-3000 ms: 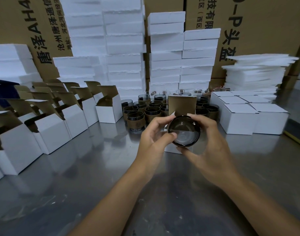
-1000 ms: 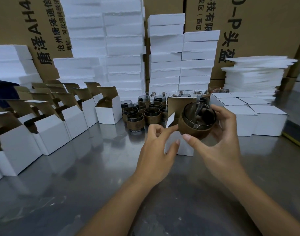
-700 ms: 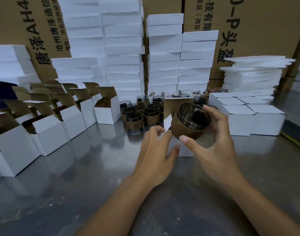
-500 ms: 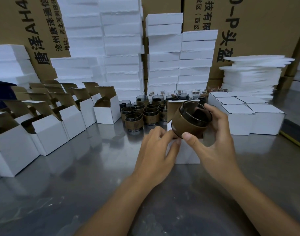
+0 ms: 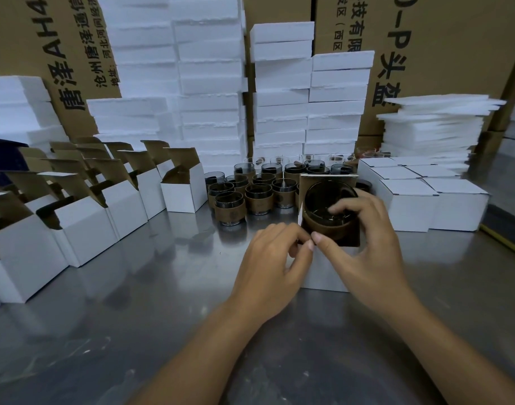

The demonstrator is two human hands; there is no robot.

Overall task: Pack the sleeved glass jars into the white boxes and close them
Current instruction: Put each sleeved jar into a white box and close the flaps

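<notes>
A dark glass jar with a brown sleeve (image 5: 323, 226) sits partly inside an open white box (image 5: 323, 270) at the table's middle. My right hand (image 5: 367, 247) grips the jar, fingers over its rim and thumb at the box's front edge. My left hand (image 5: 274, 264) pinches the box's front left corner. The box's brown lid flap (image 5: 326, 180) stands up behind the jar. Several more sleeved jars (image 5: 250, 197) stand in a cluster behind.
Open white boxes (image 5: 84, 226) with raised flaps line the left side. Closed white boxes (image 5: 420, 203) stand at the right. White foam stacks (image 5: 209, 83) and big cardboard cartons (image 5: 443, 45) form a wall at the back. The steel table (image 5: 133, 302) shows in front.
My right hand turned the jar upright and lowered it from mid-air into the open box. My left hand moved from the jar to the box's front corner.
</notes>
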